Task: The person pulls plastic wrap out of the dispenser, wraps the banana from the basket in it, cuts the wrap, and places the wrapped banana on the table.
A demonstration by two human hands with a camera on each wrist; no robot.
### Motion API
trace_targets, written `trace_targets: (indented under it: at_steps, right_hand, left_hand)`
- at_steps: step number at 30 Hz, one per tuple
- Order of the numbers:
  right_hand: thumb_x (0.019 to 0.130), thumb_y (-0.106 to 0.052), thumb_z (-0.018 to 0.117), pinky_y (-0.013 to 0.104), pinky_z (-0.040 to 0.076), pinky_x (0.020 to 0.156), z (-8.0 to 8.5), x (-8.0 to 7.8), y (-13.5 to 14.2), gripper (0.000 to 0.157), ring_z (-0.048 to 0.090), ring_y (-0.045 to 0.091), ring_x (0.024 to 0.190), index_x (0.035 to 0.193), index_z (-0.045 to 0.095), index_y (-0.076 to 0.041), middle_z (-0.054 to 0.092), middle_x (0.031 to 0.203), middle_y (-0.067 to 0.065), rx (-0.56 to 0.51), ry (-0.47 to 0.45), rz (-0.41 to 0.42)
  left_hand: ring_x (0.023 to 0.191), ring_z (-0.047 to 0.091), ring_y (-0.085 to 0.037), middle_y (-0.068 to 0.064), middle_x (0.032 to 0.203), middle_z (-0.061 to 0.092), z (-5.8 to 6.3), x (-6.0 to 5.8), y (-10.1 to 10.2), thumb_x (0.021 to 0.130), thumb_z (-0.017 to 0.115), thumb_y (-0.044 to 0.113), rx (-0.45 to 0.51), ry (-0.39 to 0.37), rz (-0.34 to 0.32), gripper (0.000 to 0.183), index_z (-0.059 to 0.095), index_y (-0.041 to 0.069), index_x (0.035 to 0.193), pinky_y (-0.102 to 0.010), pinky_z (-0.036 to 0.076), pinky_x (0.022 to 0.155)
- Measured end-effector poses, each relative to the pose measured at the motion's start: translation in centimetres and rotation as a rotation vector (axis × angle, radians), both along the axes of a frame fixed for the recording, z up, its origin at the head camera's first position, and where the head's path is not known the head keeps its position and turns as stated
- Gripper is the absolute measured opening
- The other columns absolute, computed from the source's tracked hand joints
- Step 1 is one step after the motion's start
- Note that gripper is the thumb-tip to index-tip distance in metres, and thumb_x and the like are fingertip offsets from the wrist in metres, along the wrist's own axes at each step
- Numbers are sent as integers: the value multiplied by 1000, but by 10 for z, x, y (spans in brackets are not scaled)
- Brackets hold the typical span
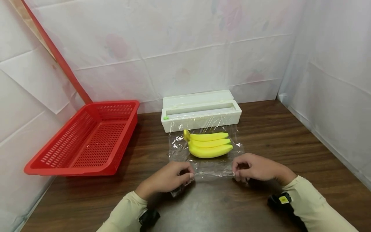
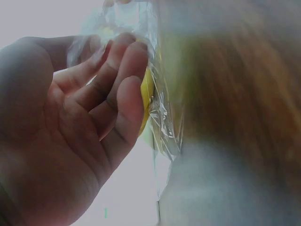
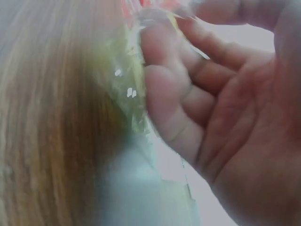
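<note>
A sheet of clear cling film [image 1: 214, 168] stretches from a white dispenser box [image 1: 203, 121] toward the person. On it lies a bunch of yellow bananas [image 1: 210, 144], stem to the left. The left hand [image 1: 171, 176] pinches the near left corner of the film between thumb and fingers. At the near right corner, the right hand [image 1: 256, 167] pinches the film the same way. Between the hands the near edge runs taut. In the left wrist view, crinkled film [image 2: 162, 117] hangs past the curled fingers [image 2: 129, 99], with a bit of yellow banana [image 2: 146, 92] behind.
A red plastic basket [image 1: 116, 154] stands at the left on the brown wooden table [image 1: 275, 129]. The dispenser's lid [image 1: 198, 98] is raised, and a small green piece [image 1: 166, 118] sits at its left end. White patterned sheeting [image 1: 179, 42] encloses the back and sides.
</note>
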State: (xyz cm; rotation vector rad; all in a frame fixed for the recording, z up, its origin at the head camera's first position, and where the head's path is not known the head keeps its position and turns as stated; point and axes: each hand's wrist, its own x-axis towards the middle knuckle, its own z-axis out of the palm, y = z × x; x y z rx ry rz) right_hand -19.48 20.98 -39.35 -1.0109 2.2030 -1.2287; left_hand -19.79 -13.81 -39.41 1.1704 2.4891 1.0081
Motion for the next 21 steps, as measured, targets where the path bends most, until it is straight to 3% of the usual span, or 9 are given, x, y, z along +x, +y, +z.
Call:
trace_targets:
  at_steps: [4, 8, 11, 15, 21]
  right_hand:
    - [101, -4, 57, 36, 56, 56, -2, -3, 1, 7, 62, 16, 67, 101, 63, -1, 66, 82, 11, -136, 5, -55]
    - [100, -2, 57, 40, 56, 57, -2, -6, 2, 14, 64, 21, 68, 108, 55, 9, 66, 83, 16, -245, -9, -93]
    - [100, -1, 57, 40, 57, 59, -1, -7, 3, 10, 64, 24, 69, 106, 54, 6, 65, 83, 16, -275, 12, -116]
    - [101, -2, 55, 39, 57, 62, 0, -7, 4, 6, 64, 24, 71, 103, 61, -1, 64, 85, 16, -292, 48, -165]
    - [102, -3, 54, 35, 57, 66, 6, -6, 7, 14, 63, 20, 74, 107, 67, 1, 65, 89, 16, -305, 108, -265]
  left_hand:
    - [66, 59, -4, 10, 73, 61, 0, -1, 0, 99, 62, 10, 52, -36, 37, 7, 66, 15, 100, -26, 51, 64]
    - [65, 60, -7, 5, 76, 62, 2, -1, 0, 100, 61, 6, 127, -49, 55, 9, 66, 8, 107, -27, 53, 60]
    - [65, 60, -7, 5, 76, 62, 4, -1, -1, 101, 61, 12, 144, -21, 76, 11, 68, 9, 108, -28, 53, 63]
    - [67, 58, -6, 9, 75, 62, 5, -2, -3, 100, 64, 26, 119, 0, 94, 11, 69, 18, 106, -28, 52, 66]
    - [72, 59, -7, 12, 77, 63, 6, -5, -7, 91, 75, 31, 58, -53, 84, 14, 67, 22, 99, -28, 51, 66]
